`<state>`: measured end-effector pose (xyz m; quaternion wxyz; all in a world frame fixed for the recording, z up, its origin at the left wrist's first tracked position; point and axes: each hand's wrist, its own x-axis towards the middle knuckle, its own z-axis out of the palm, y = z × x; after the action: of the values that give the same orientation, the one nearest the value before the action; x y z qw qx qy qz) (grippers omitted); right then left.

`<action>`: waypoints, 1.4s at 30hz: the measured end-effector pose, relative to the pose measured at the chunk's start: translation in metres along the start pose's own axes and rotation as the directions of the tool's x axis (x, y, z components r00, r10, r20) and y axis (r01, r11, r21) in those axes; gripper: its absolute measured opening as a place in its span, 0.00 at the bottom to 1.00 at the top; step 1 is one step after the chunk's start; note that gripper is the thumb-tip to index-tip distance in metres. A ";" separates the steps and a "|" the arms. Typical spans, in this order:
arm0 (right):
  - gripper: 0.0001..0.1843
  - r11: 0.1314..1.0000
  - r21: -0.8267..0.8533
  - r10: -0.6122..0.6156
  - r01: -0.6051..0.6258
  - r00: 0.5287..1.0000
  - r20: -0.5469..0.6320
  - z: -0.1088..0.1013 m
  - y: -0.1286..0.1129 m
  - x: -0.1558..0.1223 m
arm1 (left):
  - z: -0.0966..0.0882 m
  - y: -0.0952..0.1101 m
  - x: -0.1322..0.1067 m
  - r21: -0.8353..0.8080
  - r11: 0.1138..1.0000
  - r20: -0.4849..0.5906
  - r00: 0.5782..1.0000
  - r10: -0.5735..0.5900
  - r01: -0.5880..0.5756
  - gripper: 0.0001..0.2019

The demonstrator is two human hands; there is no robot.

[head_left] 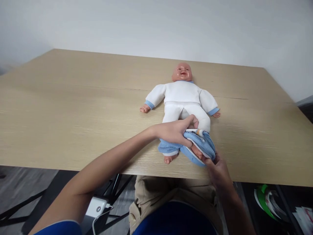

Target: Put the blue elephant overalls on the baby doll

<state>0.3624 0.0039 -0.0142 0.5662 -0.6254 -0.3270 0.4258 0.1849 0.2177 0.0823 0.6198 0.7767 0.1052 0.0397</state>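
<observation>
A baby doll [183, 93] with a white cloth body and blue cuffs lies on its back on the table, head toward the wall. Blue fleecy pants [201, 143] are bunched around its lower legs, and both its feet show at the leg ends. My left hand [174, 130] reaches across the doll's legs, its thumb and fingers closed on the bunched cloth around the leg on the right. At that leg's lower end my right hand [216, 166] grips the pants' hem beside the foot; some of its fingers are hidden behind the cloth.
The wooden table [85, 107] spans the view, with a pale wall behind. Its front edge runs just below the doll's feet. Under it are a white power bank [96, 207] with a cable, black metal legs, and a green roll [265, 200] at the right.
</observation>
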 end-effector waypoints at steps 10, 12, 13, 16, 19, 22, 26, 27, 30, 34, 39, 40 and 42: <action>0.27 0.957 -0.082 -0.269 0.279 0.957 0.112 -0.010 -0.047 0.039 | 0.007 0.006 -0.017 0.134 0.987 -0.172 0.978 0.116 -0.094 0.24; 0.23 0.934 -0.150 -0.285 0.323 0.931 0.230 -0.017 -0.058 0.051 | 0.005 0.004 -0.020 0.205 0.972 -0.208 0.965 0.160 -0.117 0.17; 0.20 0.921 -0.186 -0.277 0.344 0.910 0.308 -0.021 -0.064 0.058 | 0.004 0.003 -0.021 0.249 0.960 -0.217 0.959 0.185 -0.129 0.13; 0.19 0.865 -0.275 -0.221 0.419 0.812 0.540 -0.033 -0.083 0.078 | 0.000 -0.003 -0.028 0.385 0.912 -0.211 0.948 0.238 -0.143 0.10; 0.19 0.809 -0.312 -0.178 0.498 0.713 0.678 -0.040 -0.096 0.097 | -0.002 -0.010 -0.043 0.505 0.853 -0.233 0.932 0.278 -0.129 0.22; 0.20 0.795 -0.286 -0.173 0.535 0.652 0.738 -0.042 -0.100 0.110 | -0.008 -0.019 -0.062 0.601 0.796 -0.292 0.905 0.309 -0.078 0.29; 0.17 0.804 -0.224 -0.235 0.550 0.641 0.730 -0.037 -0.096 0.127 | -0.020 -0.031 -0.080 0.579 0.815 -0.357 0.892 0.277 -0.021 0.20; 0.18 0.799 -0.221 -0.264 0.560 0.655 0.708 -0.033 -0.094 0.132 | -0.023 -0.034 -0.080 0.548 0.836 -0.366 0.889 0.276 -0.034 0.17; 0.21 0.782 -0.208 -0.373 0.587 0.709 0.598 -0.017 -0.090 0.150 | -0.033 -0.044 -0.074 0.356 0.930 -0.447 0.858 0.252 -0.088 0.15; 0.28 0.833 -0.151 -0.426 0.532 0.792 0.438 0.004 -0.079 0.174 | -0.040 -0.061 -0.057 0.044 0.995 -0.620 0.779 0.098 -0.090 0.24; 0.33 0.964 -0.095 -0.195 0.247 0.904 0.380 0.006 -0.056 0.180 | -0.033 -0.071 -0.049 -0.122 0.989 -0.690 0.724 -0.024 -0.084 0.32; 0.32 0.979 -0.077 -0.147 0.191 0.910 0.388 0.005 -0.052 0.179 | -0.031 -0.070 -0.050 -0.150 0.984 -0.690 0.723 -0.038 -0.092 0.32; 0.30 0.993 -0.055 -0.077 0.109 0.910 0.408 0.005 -0.047 0.175 | -0.026 -0.069 -0.052 -0.209 0.971 -0.688 0.723 -0.063 -0.114 0.32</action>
<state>0.4358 0.1689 0.0036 0.4815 -0.5287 -0.4825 0.5057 0.1209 0.2455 0.0245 0.6233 0.6278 0.3118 0.3466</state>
